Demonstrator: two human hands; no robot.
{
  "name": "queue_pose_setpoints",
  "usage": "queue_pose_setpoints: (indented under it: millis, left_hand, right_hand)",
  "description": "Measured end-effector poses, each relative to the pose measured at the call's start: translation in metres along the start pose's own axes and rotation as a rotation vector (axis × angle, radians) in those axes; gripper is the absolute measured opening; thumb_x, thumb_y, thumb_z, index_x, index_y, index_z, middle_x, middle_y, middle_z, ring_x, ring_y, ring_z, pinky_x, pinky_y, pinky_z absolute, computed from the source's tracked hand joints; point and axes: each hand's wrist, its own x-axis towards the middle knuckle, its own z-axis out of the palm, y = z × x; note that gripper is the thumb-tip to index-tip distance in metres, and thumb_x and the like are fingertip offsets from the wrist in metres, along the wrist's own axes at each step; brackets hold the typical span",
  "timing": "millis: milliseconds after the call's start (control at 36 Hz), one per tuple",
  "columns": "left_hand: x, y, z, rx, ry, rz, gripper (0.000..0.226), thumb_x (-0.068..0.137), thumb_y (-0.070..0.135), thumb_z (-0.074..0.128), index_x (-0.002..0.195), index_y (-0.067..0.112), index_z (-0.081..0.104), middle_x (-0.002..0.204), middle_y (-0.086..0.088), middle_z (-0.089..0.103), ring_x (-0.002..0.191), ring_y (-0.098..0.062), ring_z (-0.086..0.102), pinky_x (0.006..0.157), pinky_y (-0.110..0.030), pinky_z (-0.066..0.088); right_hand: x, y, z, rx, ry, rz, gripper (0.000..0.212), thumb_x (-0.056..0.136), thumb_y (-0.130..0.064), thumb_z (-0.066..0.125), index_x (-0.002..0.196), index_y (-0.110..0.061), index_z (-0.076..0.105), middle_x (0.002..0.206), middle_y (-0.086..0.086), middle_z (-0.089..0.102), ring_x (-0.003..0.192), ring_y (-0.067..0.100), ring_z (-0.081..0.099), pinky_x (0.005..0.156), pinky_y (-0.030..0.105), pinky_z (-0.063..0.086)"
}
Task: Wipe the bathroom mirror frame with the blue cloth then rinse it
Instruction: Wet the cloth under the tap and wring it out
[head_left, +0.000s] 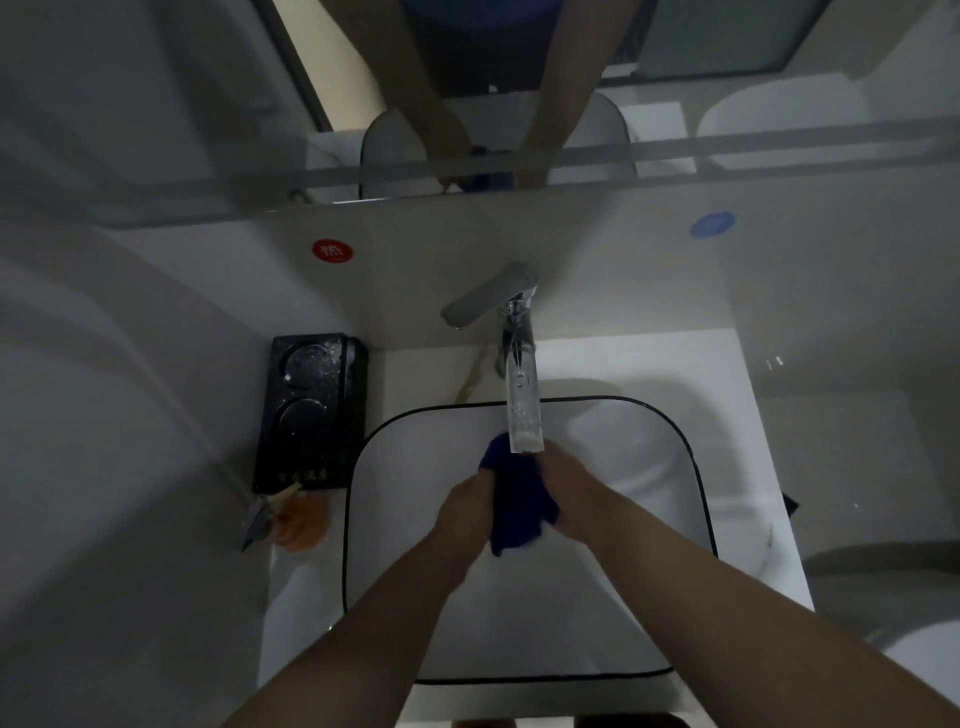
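Here the left hand (467, 512) grips the near-left side of the blue cloth (517, 501), bunched above the basin (696, 467) on the counter (649, 364). The cloth's long axis runs from the hands up to the tap spout (524, 410), its far tip just beneath the outlet. The right hand (569, 491) clasps the cloth's other side, equally close.

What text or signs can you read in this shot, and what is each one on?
Red round sticker on the wall left of the faucet: white mark, too blurred to read.
Blue round sticker on the wall to the right: unreadable.
Black tray, front edge: pale characters, too small to read.
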Motion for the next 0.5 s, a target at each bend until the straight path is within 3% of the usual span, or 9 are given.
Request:
queue_pose_setpoints:
  millis: [56, 111, 167, 222, 250, 306, 389, 444, 500]
  left_hand:
    - [-0.004, -0.002, 0.003, 0.149, -0.044, 0.067, 0.042, 0.114, 0.037, 0.048, 0.127, 0.005, 0.071, 0.124, -0.017, 0.076, 0.109, -0.027, 0.074, 0.097, -0.039, 0.062]
    - [-0.006, 0.0, 0.011, 0.255, -0.088, 0.157, 0.045, 0.112, 0.048, 0.049, 0.109, 0.013, 0.076, 0.101, -0.007, 0.081, 0.085, -0.01, 0.076, 0.074, -0.02, 0.06]
    - [-0.004, 0.001, 0.017, 0.362, -0.055, 0.224, 0.033, 0.111, 0.046, 0.052, 0.094, 0.025, 0.071, 0.087, 0.005, 0.075, 0.072, 0.0, 0.071, 0.076, -0.014, 0.057]
    - [-0.004, 0.007, 0.016, 0.472, 0.004, 0.274, 0.024, 0.111, 0.039, 0.055, 0.089, 0.031, 0.062, 0.086, 0.012, 0.068, 0.071, 0.004, 0.065, 0.081, -0.013, 0.056]
    - [-0.004, 0.01, 0.013, 0.494, 0.057, 0.301, 0.024, 0.11, 0.04, 0.057, 0.088, 0.031, 0.061, 0.085, 0.011, 0.067, 0.069, 0.005, 0.065, 0.07, -0.01, 0.053]
    - [-0.006, 0.02, 0.002, 0.43, 0.146, 0.343, 0.02, 0.107, 0.042, 0.061, 0.095, 0.026, 0.063, 0.09, 0.005, 0.072, 0.074, 0.0, 0.068, 0.06, -0.014, 0.049]
    - [-0.012, 0.049, -0.014, 0.367, 0.245, 0.357, 0.015, 0.109, 0.026, 0.053, 0.102, 0.025, 0.066, 0.103, 0.0, 0.071, 0.088, -0.011, 0.066, 0.07, -0.026, 0.049]
    - [-0.021, 0.078, -0.018, 0.202, 0.261, 0.387, 0.029, 0.112, 0.027, 0.043, 0.102, 0.022, 0.069, 0.099, -0.004, 0.072, 0.089, -0.019, 0.066, 0.073, -0.031, 0.051]
    - [-0.031, 0.11, -0.021, 0.098, 0.254, 0.463, 0.044, 0.115, 0.044, 0.036, 0.104, 0.02, 0.071, 0.089, -0.004, 0.074, 0.084, -0.019, 0.068, 0.073, -0.033, 0.055]
  right_hand:
    - [0.001, 0.001, -0.01, 0.089, -0.07, 0.045, 0.03, 0.099, -0.04, 0.061, 0.11, -0.017, 0.076, 0.092, 0.006, 0.081, 0.079, 0.024, 0.079, 0.074, 0.041, 0.064]
    - [0.001, 0.0, -0.019, 0.199, -0.135, 0.067, 0.034, 0.091, -0.044, 0.068, 0.107, -0.015, 0.077, 0.104, 0.014, 0.08, 0.091, 0.033, 0.077, 0.09, 0.053, 0.065]
    - [0.001, 0.001, -0.021, 0.256, -0.139, 0.085, 0.038, 0.087, -0.044, 0.072, 0.107, -0.013, 0.078, 0.11, 0.018, 0.077, 0.098, 0.038, 0.075, 0.1, 0.06, 0.059]
    - [0.002, 0.001, -0.02, 0.31, -0.166, 0.122, 0.033, 0.089, -0.04, 0.071, 0.1, -0.011, 0.082, 0.106, 0.019, 0.078, 0.092, 0.037, 0.077, 0.09, 0.054, 0.063]
    - [0.003, 0.001, -0.018, 0.321, -0.206, 0.144, 0.032, 0.09, -0.037, 0.072, 0.099, -0.009, 0.084, 0.103, 0.02, 0.078, 0.09, 0.036, 0.077, 0.088, 0.049, 0.062]
    - [0.003, 0.002, -0.014, 0.337, -0.268, 0.176, 0.038, 0.081, -0.034, 0.078, 0.102, -0.002, 0.085, 0.105, 0.021, 0.076, 0.094, 0.036, 0.074, 0.091, 0.044, 0.058]
    - [0.004, 0.009, -0.012, 0.339, -0.317, 0.165, 0.054, 0.075, -0.037, 0.087, 0.116, -0.003, 0.078, 0.112, 0.023, 0.07, 0.1, 0.037, 0.068, 0.094, 0.046, 0.055]
    - [0.001, 0.017, -0.014, 0.321, -0.249, 0.155, 0.048, 0.087, -0.039, 0.081, 0.125, -0.01, 0.072, 0.115, 0.023, 0.064, 0.103, 0.041, 0.062, 0.091, 0.05, 0.051]
    - [-0.003, 0.027, -0.022, 0.232, -0.155, 0.142, 0.032, 0.097, -0.038, 0.071, 0.116, -0.013, 0.073, 0.109, 0.022, 0.064, 0.09, 0.041, 0.06, 0.076, 0.046, 0.047]
